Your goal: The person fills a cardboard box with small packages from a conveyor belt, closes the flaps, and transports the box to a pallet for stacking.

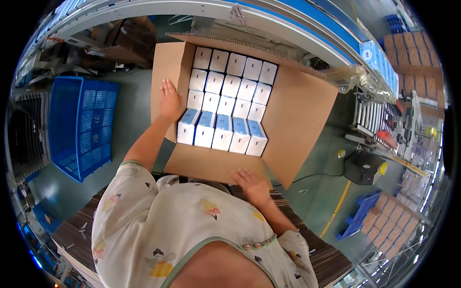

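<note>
A large open cardboard carton (300,110) is in front of me, its flaps folded outward. Inside stand rows of white packs (230,86) with blue edges. The nearest row (223,132) sits higher and shows light-blue and white sides. My left hand (171,100) lies on the carton's left flap (165,62), fingers stretched out and holding nothing. At the near flap (206,163), my right hand (253,186) rests on the outer edge with its fingers spread.
A blue plastic crate (81,127) stands on the floor at left. Beyond the carton runs a conveyor frame (269,19). Stacked flat cardboard (317,259) is close beside me. At right are a roller conveyor (377,115), a dark floor stand (361,168) and stacked cartons (389,221).
</note>
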